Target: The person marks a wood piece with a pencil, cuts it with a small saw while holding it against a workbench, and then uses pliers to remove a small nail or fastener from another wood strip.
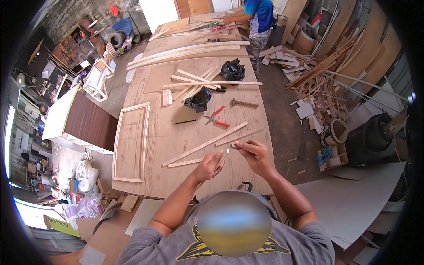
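Over the near part of the workbench (pixel 145 187), my left hand (pixel 209 168) is closed around a thin wooden strip (pixel 224 157), whose pale cut end points up. Just right of that end, my right hand (pixel 257 156) pinches a small dark piece that I cannot make out. Two loose wooden strips (pixel 205 144) lie slantwise beyond my hands, and the end of another (pixel 183 163) shows beside my left hand. Farther off are red-handled snips (pixel 215 118), spread apart, a dark slim rod (pixel 185 122) and a hammer (pixel 244 103).
A rectangular wooden frame (pixel 116 145) lies at the bench's left edge. Two black plastic bags (pixel 198 100) sit among crossed wooden strips (pixel 194 81). At the far end a person (pixel 259 20) in blue works. Scrap wood (pixel 320 101) is heaped on the floor at right.
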Available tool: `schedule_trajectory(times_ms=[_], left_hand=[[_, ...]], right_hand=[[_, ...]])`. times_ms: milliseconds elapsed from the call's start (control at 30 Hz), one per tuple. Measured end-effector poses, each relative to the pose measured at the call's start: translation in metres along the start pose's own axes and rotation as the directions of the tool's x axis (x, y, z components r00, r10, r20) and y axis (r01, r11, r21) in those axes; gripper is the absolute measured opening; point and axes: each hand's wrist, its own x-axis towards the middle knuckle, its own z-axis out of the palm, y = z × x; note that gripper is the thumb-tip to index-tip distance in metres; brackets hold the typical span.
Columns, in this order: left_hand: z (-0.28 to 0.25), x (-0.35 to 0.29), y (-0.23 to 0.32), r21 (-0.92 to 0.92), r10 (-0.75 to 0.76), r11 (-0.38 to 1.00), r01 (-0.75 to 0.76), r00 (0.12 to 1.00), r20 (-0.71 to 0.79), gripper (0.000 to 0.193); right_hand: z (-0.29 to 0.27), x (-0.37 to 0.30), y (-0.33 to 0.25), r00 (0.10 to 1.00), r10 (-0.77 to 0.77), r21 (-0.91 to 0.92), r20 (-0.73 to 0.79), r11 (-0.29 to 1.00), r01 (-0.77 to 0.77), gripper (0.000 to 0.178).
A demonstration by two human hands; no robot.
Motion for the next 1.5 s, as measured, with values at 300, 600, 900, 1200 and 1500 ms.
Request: schedule_trajectory(times_ms=[300, 600, 900, 1200, 1500], left_hand=[[0.009, -0.002, 0.011, 0.034, 0.002, 0.999, 0.0, 0.999, -0.048, 0.053], [0.001, -0.001, 0.008, 0.031, 0.067, 0.997, -0.068, 0.997, 0.026, 0.054], [0.008, -0.002, 0.011, 0.087, 0.03, 0.996, -0.029, 1.0, -0.002, 0.057], [0.0, 0.003, 0.003, -0.051, -0.015, 0.999, 0.02, 0.995, 0.099, 0.058], [-0.002, 0.005, 0.007, -0.017, -0.021, 1.0, 0.022, 0.996, 0.087, 0.055]], right_hand=[[0.003, 0.0, -0.011, 1.0, -0.002, 0.028, -0.008, 1.0, 0.002, 0.034], [0.003, 0.007, -0.024, 0.999, -0.011, 0.008, 0.03, 1.0, 0.011, 0.033], [0.002, 0.004, -0.024, 0.998, 0.009, 0.034, 0.058, 0.999, -0.011, 0.037], [0.001, 0.012, -0.013, 0.992, -0.084, 0.101, 0.09, 0.992, 0.075, 0.037], [-0.003, 0.013, -0.001, 0.994, -0.051, 0.021, 0.094, 0.999, 0.049, 0.035]])
